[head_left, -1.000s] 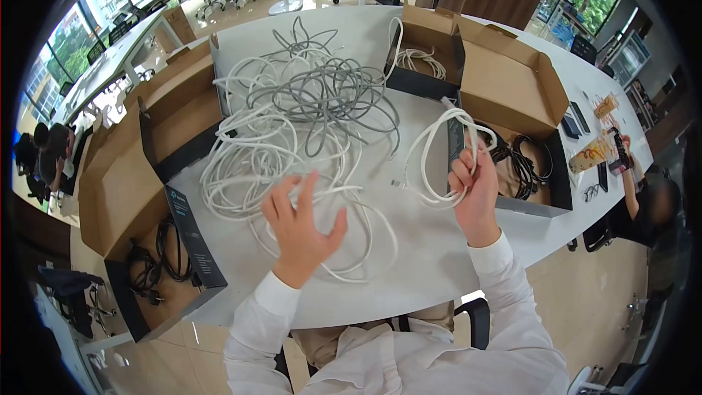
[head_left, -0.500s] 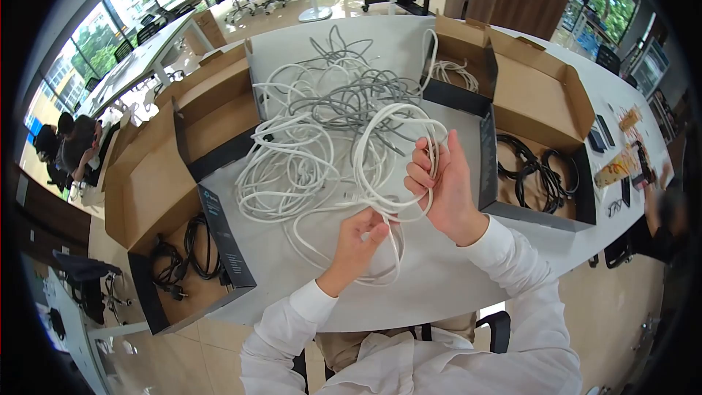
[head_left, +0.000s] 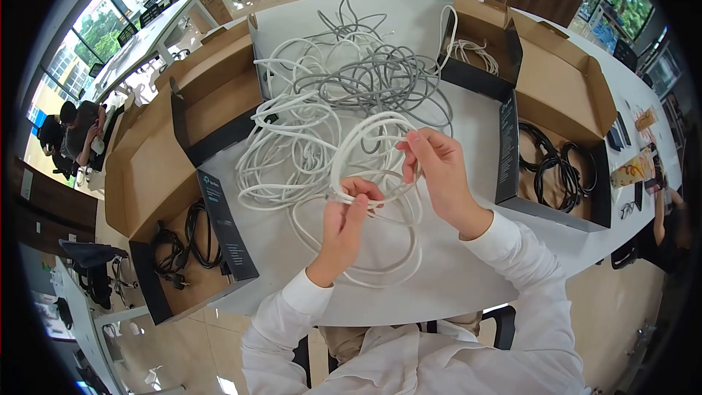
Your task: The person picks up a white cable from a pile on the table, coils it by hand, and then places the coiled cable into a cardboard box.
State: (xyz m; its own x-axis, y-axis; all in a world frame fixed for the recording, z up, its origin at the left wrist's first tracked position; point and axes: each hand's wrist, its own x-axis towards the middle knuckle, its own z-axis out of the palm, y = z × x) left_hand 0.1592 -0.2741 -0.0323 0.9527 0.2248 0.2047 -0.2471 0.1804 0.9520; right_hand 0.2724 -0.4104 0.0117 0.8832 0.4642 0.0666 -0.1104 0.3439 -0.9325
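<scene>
A loosely wound coil of white cable (head_left: 341, 159) is held up between both hands above the front of the table. My left hand (head_left: 342, 228) is closed on the coil's lower left side, thumb against the strands. At the right side, the fingers and thumb of my right hand (head_left: 444, 179) pinch the same coil. Loops of white cable (head_left: 419, 249) hang or lie below the hands. Behind the coil are a tangled heap of white cable (head_left: 281, 168) and, farther back, tangled grey cable (head_left: 365, 77).
Open cardboard boxes flank the cables. The front left box (head_left: 238, 249) and front right box (head_left: 559, 212) contain black cables. Thin white cable (head_left: 475, 55) lies in the back right box (head_left: 475, 80). A drink cup (head_left: 630, 171) stands at the right. People sit at both sides.
The coil has shifted left and lower. My left hand has moved up onto its lower left side, and my right hand has turned, now pinching it palm-down. The view has tilted slightly.
</scene>
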